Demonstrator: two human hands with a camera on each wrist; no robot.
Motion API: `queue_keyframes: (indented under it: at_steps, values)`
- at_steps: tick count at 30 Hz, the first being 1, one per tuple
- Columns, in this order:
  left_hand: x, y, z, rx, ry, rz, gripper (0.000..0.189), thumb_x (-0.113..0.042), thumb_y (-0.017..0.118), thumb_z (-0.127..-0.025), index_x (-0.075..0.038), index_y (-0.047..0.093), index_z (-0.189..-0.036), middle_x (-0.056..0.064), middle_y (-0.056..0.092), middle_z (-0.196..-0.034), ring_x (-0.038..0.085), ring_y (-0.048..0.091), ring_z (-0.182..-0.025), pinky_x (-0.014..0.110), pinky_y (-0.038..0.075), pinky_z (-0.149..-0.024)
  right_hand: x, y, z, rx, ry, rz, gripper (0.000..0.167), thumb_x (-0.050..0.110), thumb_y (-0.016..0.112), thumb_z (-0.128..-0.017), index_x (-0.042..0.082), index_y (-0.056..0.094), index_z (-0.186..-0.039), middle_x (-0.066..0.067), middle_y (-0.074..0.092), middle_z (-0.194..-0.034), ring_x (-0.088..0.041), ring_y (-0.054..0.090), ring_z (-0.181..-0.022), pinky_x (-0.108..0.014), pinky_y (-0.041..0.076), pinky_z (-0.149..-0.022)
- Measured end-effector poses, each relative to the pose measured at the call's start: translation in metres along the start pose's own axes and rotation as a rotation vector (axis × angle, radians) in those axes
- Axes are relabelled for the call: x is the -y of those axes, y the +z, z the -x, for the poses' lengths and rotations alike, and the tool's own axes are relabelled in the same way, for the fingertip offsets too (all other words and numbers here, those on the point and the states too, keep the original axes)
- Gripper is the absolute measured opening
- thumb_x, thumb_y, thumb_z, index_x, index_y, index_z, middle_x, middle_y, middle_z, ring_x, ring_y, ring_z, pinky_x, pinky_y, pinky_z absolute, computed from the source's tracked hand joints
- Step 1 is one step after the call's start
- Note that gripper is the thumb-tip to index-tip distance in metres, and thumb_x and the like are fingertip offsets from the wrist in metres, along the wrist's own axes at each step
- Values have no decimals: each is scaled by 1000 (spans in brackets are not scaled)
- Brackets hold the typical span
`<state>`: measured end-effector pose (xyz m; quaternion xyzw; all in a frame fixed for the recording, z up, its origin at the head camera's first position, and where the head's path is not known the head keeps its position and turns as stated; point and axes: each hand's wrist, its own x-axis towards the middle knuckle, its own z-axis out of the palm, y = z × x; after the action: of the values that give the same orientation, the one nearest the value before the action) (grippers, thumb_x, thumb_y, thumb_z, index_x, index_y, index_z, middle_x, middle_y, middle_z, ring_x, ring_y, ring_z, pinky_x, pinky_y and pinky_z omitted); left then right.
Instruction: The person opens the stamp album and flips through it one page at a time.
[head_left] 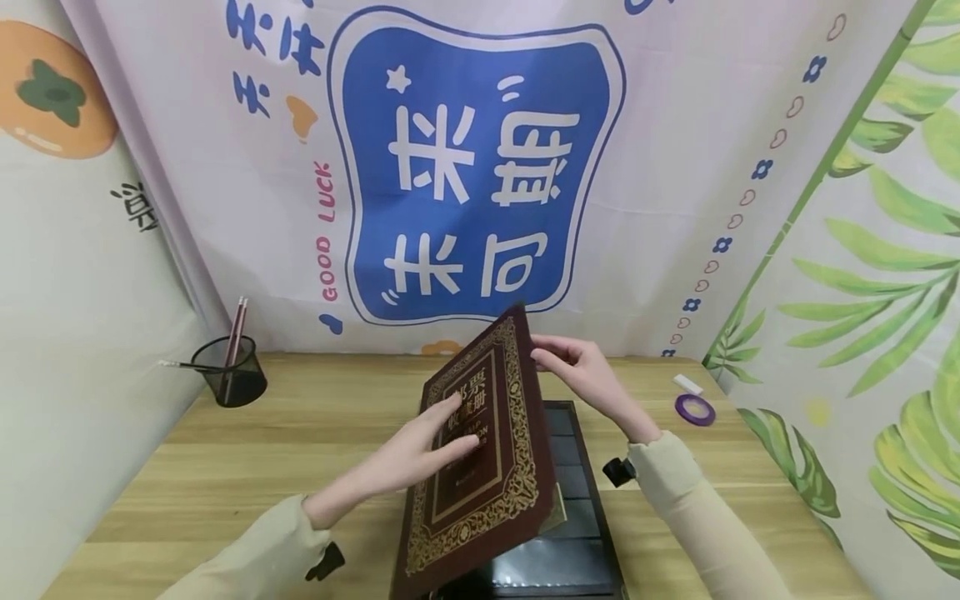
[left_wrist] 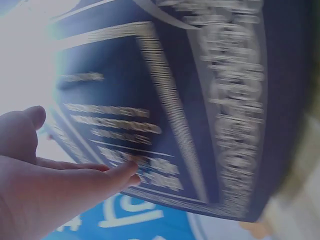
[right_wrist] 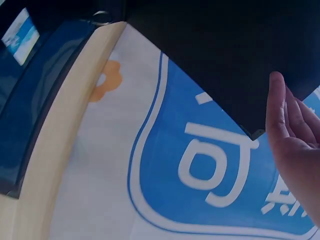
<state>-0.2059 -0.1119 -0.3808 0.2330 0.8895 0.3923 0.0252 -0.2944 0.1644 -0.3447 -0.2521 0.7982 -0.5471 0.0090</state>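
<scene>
A dark red stamp album (head_left: 480, 500) with gold borders and lettering lies on the table, its front cover raised at a steep tilt. Below the cover, dark pages with clear pocket strips (head_left: 577, 483) show at the right. My left hand (head_left: 420, 442) has its fingers extended against the outside of the cover, also visible in the left wrist view. At the cover's upper right edge is my right hand (head_left: 585, 375), its fingertips by the black inner side (right_wrist: 225, 60). The right wrist view shows those fingers fairly straight, not wrapped round the edge.
A black mesh pen cup (head_left: 236, 383) with pencils stands at the table's back left. Toward the back right lie a purple tape roll (head_left: 695, 409) and a small white block (head_left: 687, 384). A printed cloth (head_left: 637, 275) hangs behind the wooden table (head_left: 315, 425).
</scene>
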Motion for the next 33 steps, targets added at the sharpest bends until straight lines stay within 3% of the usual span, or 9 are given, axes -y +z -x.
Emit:
queue_keyframes:
  at_steps: [5,10,15,19,22,28,33]
  values:
    - [-28,-16,-9,17,-8,69,77,-42,55,-101,0,23,-157,21,23,-163,38,28,-150,57,32,-118,12,14,-10,15,-52,-11,41,26,61,-99,7,61,-136,-17,67,-130,-13,72,-103,-30,58,-92]
    - [-47,-30,-12,28,-22,107,77,-43,54,-101,-2,20,-158,18,20,-165,36,25,-152,57,31,-119,19,27,-18,6,-95,-9,39,24,62,-99,8,62,-135,-16,68,-129,-24,72,-106,-31,59,-91]
    - [-59,-38,-14,27,-26,128,81,-47,52,-101,-5,16,-159,15,16,-167,34,20,-154,57,29,-120,24,36,-23,-16,-111,47,40,31,63,-98,14,64,-134,-10,69,-129,-20,72,-106,-34,59,-91]
    - [-63,-39,-17,15,19,157,80,-44,53,-101,-9,12,-160,14,11,-168,34,20,-154,56,33,-118,27,41,-26,-15,-134,45,41,34,63,-98,15,64,-133,-9,69,-129,-20,72,-106,-42,58,-92]
    - [-65,-40,-17,19,28,201,77,-37,53,-102,-8,10,-160,16,10,-168,37,24,-152,56,37,-115,27,42,-26,3,-160,18,39,30,63,-98,14,64,-134,-11,69,-128,-23,72,-105,-39,59,-91]
    - [-63,-54,-9,11,7,228,74,-27,51,-104,-1,8,-159,22,11,-166,43,22,-151,55,34,-116,9,35,-16,26,-189,45,38,21,60,-100,9,60,-137,-14,67,-131,-27,71,-109,-26,58,-90]
    - [-48,-72,9,-67,137,181,65,-19,48,-105,-5,17,-159,19,13,-166,41,22,-151,54,30,-117,-26,20,6,8,-93,130,41,20,58,-101,5,56,-139,-15,64,-135,-29,67,-116,-24,56,-93]
